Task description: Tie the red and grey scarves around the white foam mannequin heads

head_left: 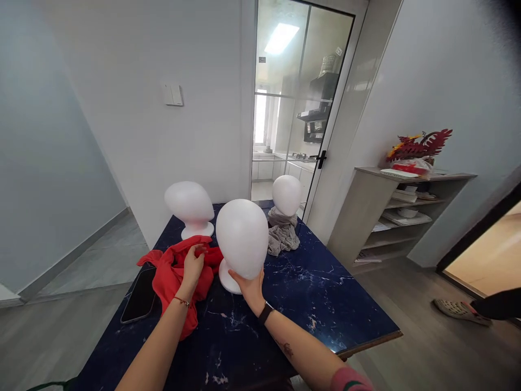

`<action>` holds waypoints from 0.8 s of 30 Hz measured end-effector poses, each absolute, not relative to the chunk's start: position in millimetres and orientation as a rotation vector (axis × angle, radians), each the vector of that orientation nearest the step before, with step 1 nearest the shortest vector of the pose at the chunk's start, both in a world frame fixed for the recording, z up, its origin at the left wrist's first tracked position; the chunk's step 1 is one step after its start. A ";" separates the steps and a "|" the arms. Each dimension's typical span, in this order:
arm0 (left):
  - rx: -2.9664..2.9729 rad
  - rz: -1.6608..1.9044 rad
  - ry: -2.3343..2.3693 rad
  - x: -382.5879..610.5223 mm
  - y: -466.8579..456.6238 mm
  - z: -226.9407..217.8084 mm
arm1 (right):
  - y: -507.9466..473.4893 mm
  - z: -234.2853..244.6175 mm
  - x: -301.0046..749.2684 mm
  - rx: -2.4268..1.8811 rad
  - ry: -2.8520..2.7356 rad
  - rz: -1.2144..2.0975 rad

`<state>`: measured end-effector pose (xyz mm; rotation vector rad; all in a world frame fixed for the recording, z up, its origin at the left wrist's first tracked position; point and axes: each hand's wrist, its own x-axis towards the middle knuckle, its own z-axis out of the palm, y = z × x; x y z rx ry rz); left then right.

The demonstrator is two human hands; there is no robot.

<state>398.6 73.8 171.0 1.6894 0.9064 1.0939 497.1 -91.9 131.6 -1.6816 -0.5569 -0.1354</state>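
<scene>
One dark blue surface (pixel 325 301), veined with white, takes up the lower middle of my head view. Left of centre on it I see a red cloth (pixel 173 282) in loose folds. Three white head forms stand there too: the middle form (pixel 242 231) nearest me, just right of the cloth; the left form (pixel 189 201) behind the cloth; the right form (pixel 287 191) farther back, with a bunched grey cloth (pixel 283 239) around its lower part. My right grip (pixel 253 290) is wrapped on the lower side of the middle form, its thumb near the neck. My left grip (pixel 194 266) has its fingers bent over the red cloth; I cannot tell whether they pinch it. A black phone (pixel 139 296) lies beside that cloth, near the surface's left edge
</scene>
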 end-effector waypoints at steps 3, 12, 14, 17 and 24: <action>1.684 1.097 0.966 393.2 69.9 160.4 | -92.8 118.1 496.3 -1.716 -0.531 -0.160; 1.660 1.068 0.966 382.0 64.6 130.3 | -92.1 92.7 503.3 -1.712 -0.469 -0.193; 1.682 1.057 0.958 379.6 64.7 128.7 | -91.6 91.5 504.7 -1.716 -0.439 -0.180; 1.728 1.050 0.984 377.9 63.5 129.9 | -91.6 92.1 506.5 -1.733 -0.425 -0.137; 1.732 1.058 0.984 378.5 61.0 131.1 | -93.7 92.0 507.9 -1.726 -0.467 -0.157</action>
